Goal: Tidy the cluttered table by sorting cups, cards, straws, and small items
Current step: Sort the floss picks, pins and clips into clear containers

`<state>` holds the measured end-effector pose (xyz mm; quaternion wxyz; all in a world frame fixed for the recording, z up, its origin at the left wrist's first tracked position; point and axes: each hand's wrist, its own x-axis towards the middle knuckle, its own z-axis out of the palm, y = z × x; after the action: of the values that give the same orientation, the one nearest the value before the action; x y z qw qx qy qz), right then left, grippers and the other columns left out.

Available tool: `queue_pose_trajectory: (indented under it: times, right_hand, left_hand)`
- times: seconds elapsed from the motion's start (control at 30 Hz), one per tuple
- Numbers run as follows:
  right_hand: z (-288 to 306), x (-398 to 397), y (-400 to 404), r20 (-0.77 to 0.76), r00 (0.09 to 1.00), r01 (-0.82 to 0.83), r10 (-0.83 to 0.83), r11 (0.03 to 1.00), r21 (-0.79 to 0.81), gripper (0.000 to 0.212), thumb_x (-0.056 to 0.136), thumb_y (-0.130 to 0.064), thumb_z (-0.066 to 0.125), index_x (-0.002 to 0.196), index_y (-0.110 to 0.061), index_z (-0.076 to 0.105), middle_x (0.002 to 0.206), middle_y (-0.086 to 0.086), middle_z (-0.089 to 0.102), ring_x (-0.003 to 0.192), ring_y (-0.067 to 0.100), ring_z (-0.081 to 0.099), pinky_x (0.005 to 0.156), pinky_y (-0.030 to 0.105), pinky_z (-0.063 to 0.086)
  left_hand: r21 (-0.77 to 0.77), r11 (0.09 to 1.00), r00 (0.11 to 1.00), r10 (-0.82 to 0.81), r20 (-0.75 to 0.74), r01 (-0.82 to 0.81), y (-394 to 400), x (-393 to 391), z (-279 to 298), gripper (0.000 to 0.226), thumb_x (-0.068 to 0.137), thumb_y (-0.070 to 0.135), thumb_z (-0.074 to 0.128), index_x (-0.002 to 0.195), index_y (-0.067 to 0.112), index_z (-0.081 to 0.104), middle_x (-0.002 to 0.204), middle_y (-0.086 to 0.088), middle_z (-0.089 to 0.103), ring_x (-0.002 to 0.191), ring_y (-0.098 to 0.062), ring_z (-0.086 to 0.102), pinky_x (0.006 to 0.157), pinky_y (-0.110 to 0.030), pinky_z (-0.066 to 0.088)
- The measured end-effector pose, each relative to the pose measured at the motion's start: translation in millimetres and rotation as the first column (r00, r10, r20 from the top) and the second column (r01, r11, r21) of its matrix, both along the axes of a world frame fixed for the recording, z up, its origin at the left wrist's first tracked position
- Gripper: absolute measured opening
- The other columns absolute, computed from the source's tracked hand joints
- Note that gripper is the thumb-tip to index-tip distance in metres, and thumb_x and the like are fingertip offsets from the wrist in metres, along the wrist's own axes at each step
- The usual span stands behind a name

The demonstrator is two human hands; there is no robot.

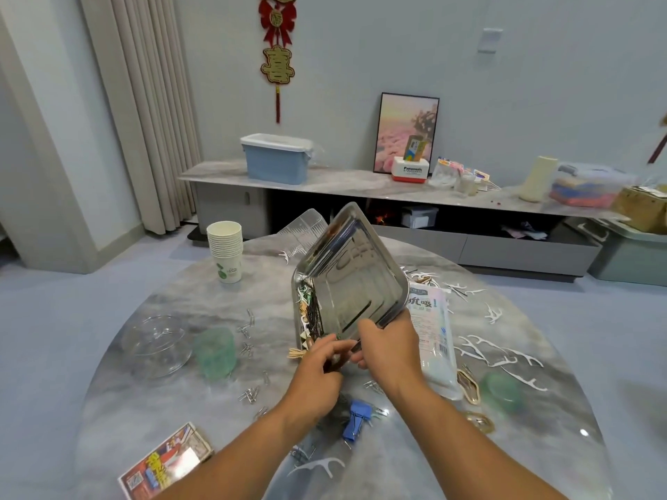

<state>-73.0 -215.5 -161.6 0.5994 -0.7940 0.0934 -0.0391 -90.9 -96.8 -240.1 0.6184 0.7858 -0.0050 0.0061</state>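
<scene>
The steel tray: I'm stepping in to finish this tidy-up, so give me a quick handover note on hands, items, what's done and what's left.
Right hand grips the near edge of the steel tray, tilted up over the table.
Left hand pinches small items at the tray's low corner.
Done: paper cups stacked, small bits gathered in the tray.
Left: paper clips, blue binder clip, white floss picks, card pack, straw packet, green cup.
</scene>
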Motion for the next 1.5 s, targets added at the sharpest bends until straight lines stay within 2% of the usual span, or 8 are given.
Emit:
queue_pose_trajectory:
  times: [0.2,0.43,0.6,0.73,0.87,1.03,1.33,1.5]
  right_hand:
    - [4.2,4.8,-5.9,0.074,0.996,0.048,-0.041,0.993,-0.103,0.029,0.086,-0.012,0.055,0.112,-0.020,0.047,0.088,0.004,0.066,0.069,0.028,0.071,0.061,0.045,0.062]
    - [9.3,3.7,-4.0,0.160,0.987,0.059,-0.026,0.976,-0.209,0.026,0.093,-0.017,0.051,0.116,-0.022,0.041,0.080,0.005,0.065,0.069,0.026,0.066,0.066,0.047,0.057]
    - [19.7,-4.6,8.0,0.185,0.982,0.006,0.041,0.970,-0.244,0.034,0.086,-0.016,0.058,0.106,-0.030,0.034,0.087,-0.001,0.064,0.075,0.022,0.067,0.070,0.049,0.058]
    - [21.3,-14.8,18.9,0.230,0.968,-0.028,0.102,0.953,-0.302,0.040,0.087,-0.021,0.059,0.109,-0.039,0.031,0.100,-0.003,0.062,0.086,0.023,0.065,0.077,0.047,0.055]
    - [24.1,-16.9,21.2,0.257,0.960,-0.027,0.109,0.953,-0.302,0.041,0.085,-0.023,0.061,0.108,-0.040,0.031,0.103,-0.003,0.061,0.089,0.025,0.063,0.079,0.047,0.053]
    - [24.0,-18.2,24.2,0.308,0.926,-0.116,0.217,0.942,-0.315,0.048,0.086,-0.028,0.067,0.120,-0.039,0.035,0.114,-0.006,0.057,0.098,0.019,0.062,0.084,0.041,0.053]
    - [19.7,-27.4,31.0,0.394,0.851,-0.221,0.348,0.917,-0.333,0.067,0.088,-0.034,0.073,0.143,-0.044,0.036,0.134,-0.015,0.044,0.108,-0.002,0.054,0.092,0.018,0.047]
    - [22.3,-19.9,23.2,0.391,0.902,-0.148,0.183,0.982,-0.118,0.060,0.088,-0.035,0.071,0.136,-0.047,0.037,0.120,-0.016,0.062,0.101,0.001,0.066,0.087,0.029,0.057]
  left_hand:
    - [0.164,0.951,0.962,0.271,-0.026,-0.263,6.1,2.5,-5.6,0.051,0.097,0.006,0.042,0.139,0.034,0.047,0.149,0.007,0.038,0.142,-0.017,0.030,0.120,-0.040,0.027]
    - [0.198,0.976,0.982,0.121,-0.144,-0.092,2.0,1.9,-8.4,0.052,0.099,0.031,0.050,0.149,0.043,0.039,0.156,0.001,0.037,0.144,-0.021,0.035,0.118,-0.046,0.032]
    - [0.097,0.993,0.989,-0.056,-0.138,0.070,-1.9,1.3,-7.9,0.066,0.081,0.012,0.050,0.138,0.045,0.047,0.131,-0.017,0.055,0.090,-0.023,0.068,0.061,-0.029,0.051]
    - [0.294,0.955,0.994,-0.068,0.081,0.041,-2.9,-3.5,-14.4,0.053,0.078,0.031,0.059,0.129,0.046,0.057,0.147,0.007,0.037,0.132,-0.017,0.045,0.105,-0.045,0.046]
    - [0.482,0.838,0.957,0.146,0.251,-0.255,-9.9,-13.8,-12.1,0.022,0.089,0.025,0.063,0.110,0.032,0.065,0.132,0.011,0.047,0.113,-0.014,0.047,0.087,-0.033,0.048]
    - [0.228,0.940,0.964,0.227,0.136,-0.253,-19.0,-24.2,8.3,0.034,0.093,0.006,0.057,0.071,0.031,0.051,0.061,0.019,0.060,0.059,0.004,0.052,0.050,-0.015,0.034]
    - [-0.312,0.892,0.942,0.334,-0.029,-0.326,-26.4,-29.6,27.1,0.018,0.090,0.004,0.062,0.080,0.016,0.073,0.067,0.005,0.065,0.071,-0.012,0.059,0.066,-0.026,0.047]
    - [0.083,0.954,0.933,0.259,0.252,-0.287,-19.2,-25.1,26.4,0.034,0.092,0.003,0.052,0.086,0.034,0.062,0.077,0.019,0.068,0.071,0.004,0.061,0.060,-0.018,0.047]
